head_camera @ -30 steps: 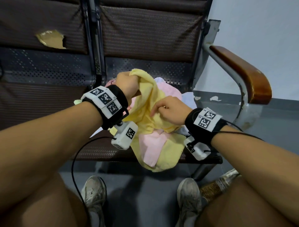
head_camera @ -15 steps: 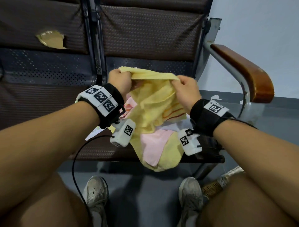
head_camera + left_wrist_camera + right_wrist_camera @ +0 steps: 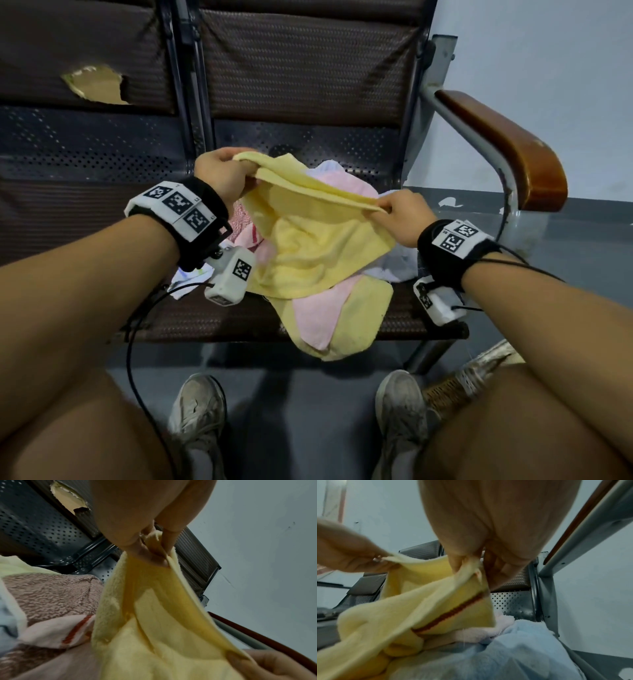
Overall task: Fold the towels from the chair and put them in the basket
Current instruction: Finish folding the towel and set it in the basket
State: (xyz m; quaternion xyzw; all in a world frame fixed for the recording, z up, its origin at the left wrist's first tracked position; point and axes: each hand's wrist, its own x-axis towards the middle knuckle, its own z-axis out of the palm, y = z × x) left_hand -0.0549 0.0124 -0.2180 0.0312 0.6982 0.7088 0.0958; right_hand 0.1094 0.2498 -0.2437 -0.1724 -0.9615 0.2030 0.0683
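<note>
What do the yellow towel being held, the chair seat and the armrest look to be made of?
Yellow towel: soft terry cloth, going by its fuzzy looped nap and limp drape; it has a dark red woven stripe. Chair: seemingly painted metal, perforated with small holes, with dark woven-textured pads, one torn. Armrest: probably varnished wood, brown and glossy, on a grey metal tube.

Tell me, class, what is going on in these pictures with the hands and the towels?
A person seated facing a chair is working on a yellow towel. The left hand pinches one end of its top edge and the right hand pinches the other, so the edge is stretched between them above the seat. The rest of the towel hangs onto a heap of pink towels and a light blue towel on the seat. No fold is made yet, and no basket is clearly in view.
</note>
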